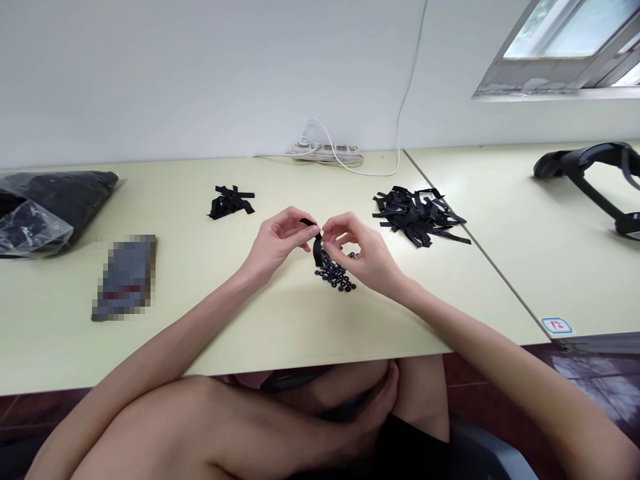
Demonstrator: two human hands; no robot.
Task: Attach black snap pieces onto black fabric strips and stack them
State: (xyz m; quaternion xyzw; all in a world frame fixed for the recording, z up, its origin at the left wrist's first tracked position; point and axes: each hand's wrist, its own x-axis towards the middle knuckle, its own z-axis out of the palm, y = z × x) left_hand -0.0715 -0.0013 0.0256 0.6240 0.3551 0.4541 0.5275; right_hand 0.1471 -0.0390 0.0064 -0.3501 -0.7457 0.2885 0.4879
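Note:
Above the table, my left hand (277, 241) pinches a short black fabric strip (317, 252) between thumb and fingers, and the strip's lower end hangs down. Close against it on the right, my right hand (363, 250) has its fingertips drawn together beside the strip. Whatever those fingertips hold is too small or too hidden to make out. Below both hands lies a heap of small, round, dark button-like pieces (341, 279), partly covered by the right hand.
A large pile of black strips (413, 215) lies to the right, a smaller one (231, 201) to the left. Farther left are a plastic bag (75, 207) and a blurred flat object (127, 273). A power strip (327, 152) sits by the wall; a black headset-like frame (580, 167) is far right.

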